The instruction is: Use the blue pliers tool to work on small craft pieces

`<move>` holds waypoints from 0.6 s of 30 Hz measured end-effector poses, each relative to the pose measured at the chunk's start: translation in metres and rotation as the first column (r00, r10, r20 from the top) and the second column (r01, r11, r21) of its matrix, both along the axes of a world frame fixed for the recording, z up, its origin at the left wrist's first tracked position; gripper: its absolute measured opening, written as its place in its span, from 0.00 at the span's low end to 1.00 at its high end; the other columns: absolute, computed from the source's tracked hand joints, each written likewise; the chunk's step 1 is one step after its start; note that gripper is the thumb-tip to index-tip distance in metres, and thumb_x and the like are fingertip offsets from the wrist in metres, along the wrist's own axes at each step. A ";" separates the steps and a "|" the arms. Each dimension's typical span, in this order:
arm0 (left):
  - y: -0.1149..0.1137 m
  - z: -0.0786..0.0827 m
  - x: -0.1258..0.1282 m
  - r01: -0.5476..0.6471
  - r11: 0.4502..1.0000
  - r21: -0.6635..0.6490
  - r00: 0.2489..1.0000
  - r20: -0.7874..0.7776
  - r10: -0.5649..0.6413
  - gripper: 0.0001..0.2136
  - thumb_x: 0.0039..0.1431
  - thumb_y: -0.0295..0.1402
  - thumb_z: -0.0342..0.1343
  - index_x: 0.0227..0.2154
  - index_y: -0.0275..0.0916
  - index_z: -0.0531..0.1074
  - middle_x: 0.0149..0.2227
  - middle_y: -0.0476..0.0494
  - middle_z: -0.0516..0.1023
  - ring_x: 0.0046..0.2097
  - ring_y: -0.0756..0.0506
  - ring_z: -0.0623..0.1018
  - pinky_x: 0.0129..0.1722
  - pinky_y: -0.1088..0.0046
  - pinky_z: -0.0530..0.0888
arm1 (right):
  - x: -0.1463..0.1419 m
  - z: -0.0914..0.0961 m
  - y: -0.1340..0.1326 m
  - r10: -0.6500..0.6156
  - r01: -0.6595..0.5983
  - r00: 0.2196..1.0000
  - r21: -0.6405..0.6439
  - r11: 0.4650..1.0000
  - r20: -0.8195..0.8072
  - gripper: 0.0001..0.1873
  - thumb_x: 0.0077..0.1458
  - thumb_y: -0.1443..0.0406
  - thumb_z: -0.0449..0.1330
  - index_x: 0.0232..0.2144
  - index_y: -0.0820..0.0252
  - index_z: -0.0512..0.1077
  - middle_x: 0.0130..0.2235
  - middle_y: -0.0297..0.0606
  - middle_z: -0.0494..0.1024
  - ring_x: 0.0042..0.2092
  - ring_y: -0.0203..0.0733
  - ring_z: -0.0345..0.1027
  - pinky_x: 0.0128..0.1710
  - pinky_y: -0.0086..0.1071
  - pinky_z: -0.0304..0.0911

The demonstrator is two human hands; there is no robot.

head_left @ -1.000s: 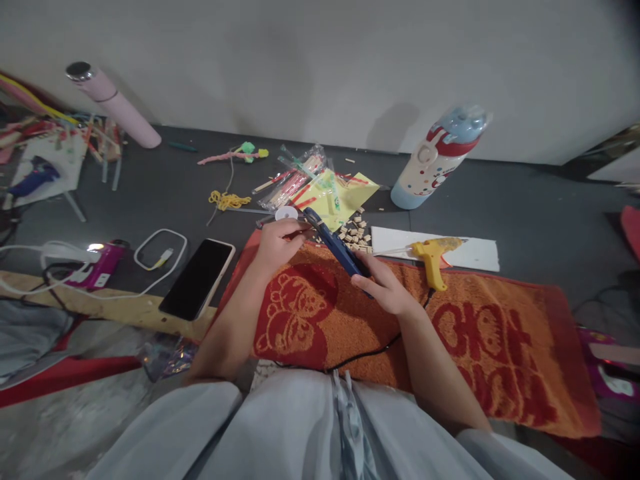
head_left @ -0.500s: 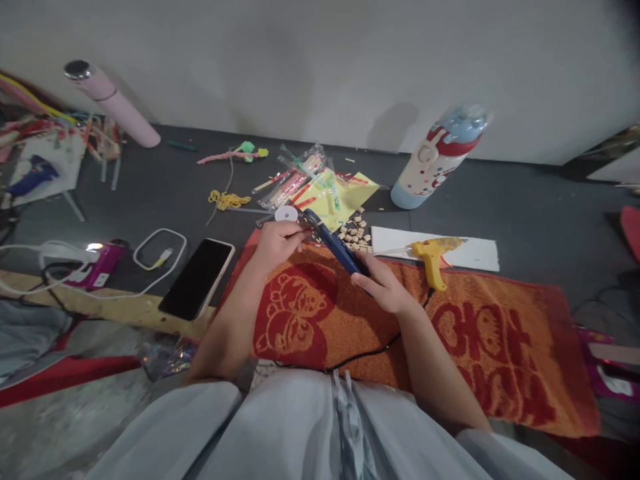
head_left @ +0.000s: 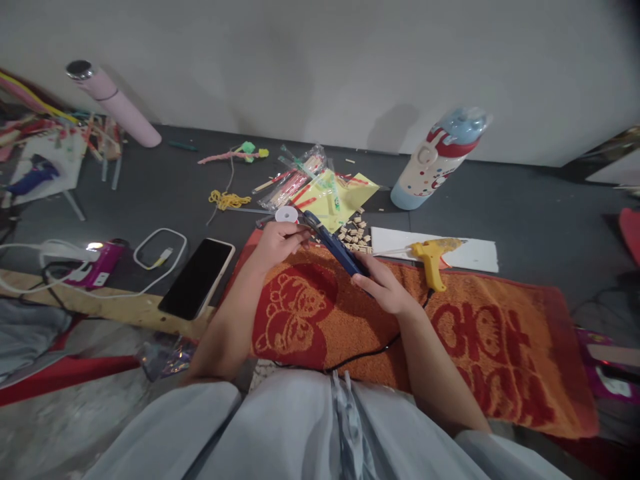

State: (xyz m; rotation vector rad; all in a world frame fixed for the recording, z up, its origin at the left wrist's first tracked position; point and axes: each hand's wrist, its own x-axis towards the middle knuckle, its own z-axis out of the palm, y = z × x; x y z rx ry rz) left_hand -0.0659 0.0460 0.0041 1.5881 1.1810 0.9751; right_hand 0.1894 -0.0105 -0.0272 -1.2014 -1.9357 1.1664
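Here, above an orange-and-red patterned terry towel (head_left: 370,320) spread at the edge of a dark tabletop (head_left: 535,213), I work with a long, narrow, dark-blue hand tool (head_left: 336,250) that slants between my two hands, its far end up and to the left. My right hand (head_left: 385,285) is closed around the near end, thumb laid along the side facing me; my left hand (head_left: 277,245) has its thumb and fingers drawn narrow at the far end, though whether a thin piece sits between them I cannot tell. Done well, I judge, this calls for a steady right grip, small movements at the tip, and left fingertips kept just clear of whatever the end closes on. Resting the wrists lower on the towel would probably help control. My left forearm rises from the lower left with the back of the hand up; the right angles in from the lower right, so the two meet in front of a scatter of small pale wooden blocks (head_left: 355,235), near a round white plastic spool (head_left: 287,214).
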 end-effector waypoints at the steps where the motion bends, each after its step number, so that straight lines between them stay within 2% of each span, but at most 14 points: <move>1: 0.000 0.000 0.001 -0.005 1.000 -0.002 1.000 0.011 0.005 0.19 0.50 0.47 0.61 0.21 0.32 0.76 0.16 0.46 0.72 0.17 0.55 0.64 0.18 0.77 0.60 | 0.000 0.000 0.000 -0.001 0.001 1.000 0.002 1.000 0.004 0.32 0.58 0.46 0.51 0.57 0.59 0.63 0.56 0.48 0.71 0.57 0.54 0.65 0.57 0.49 0.58; 6: 0.000 0.001 0.004 -0.012 1.000 -0.004 1.000 0.019 0.012 0.19 0.49 0.47 0.60 0.24 0.32 0.77 0.17 0.47 0.73 0.17 0.55 0.63 0.18 0.78 0.60 | -0.001 0.001 0.001 -0.001 0.001 1.000 0.023 1.000 0.013 0.32 0.58 0.46 0.50 0.56 0.61 0.64 0.55 0.49 0.72 0.55 0.54 0.66 0.56 0.47 0.60; 13: -0.002 -0.003 0.005 -0.067 0.997 0.047 0.995 -0.068 0.070 0.21 0.51 0.48 0.59 0.18 0.33 0.74 0.14 0.48 0.69 0.17 0.54 0.65 0.19 0.78 0.61 | -0.001 0.000 0.001 -0.039 0.038 0.996 -0.014 0.999 -0.082 0.29 0.57 0.47 0.53 0.54 0.58 0.66 0.51 0.45 0.75 0.51 0.51 0.68 0.53 0.46 0.60; 16: 0.000 -0.007 0.008 -0.123 0.992 0.031 0.992 0.033 0.122 0.23 0.52 0.52 0.56 0.22 0.34 0.74 0.17 0.47 0.73 0.19 0.53 0.70 0.20 0.78 0.64 | -0.003 -0.001 0.000 -0.109 0.096 0.981 -0.091 0.991 -0.160 0.28 0.56 0.47 0.55 0.52 0.58 0.67 0.41 0.41 0.76 0.42 0.47 0.69 0.47 0.43 0.64; 18: 0.002 -0.009 0.011 -0.222 0.975 -0.007 0.964 0.151 0.220 0.26 0.55 0.56 0.50 0.27 0.34 0.76 0.20 0.45 0.75 0.20 0.52 0.72 0.19 0.78 0.66 | -0.006 0.000 0.000 -0.171 0.130 0.951 -0.168 0.977 -0.257 0.28 0.55 0.47 0.56 0.51 0.58 0.66 0.36 0.38 0.74 0.35 0.43 0.67 0.40 0.40 0.65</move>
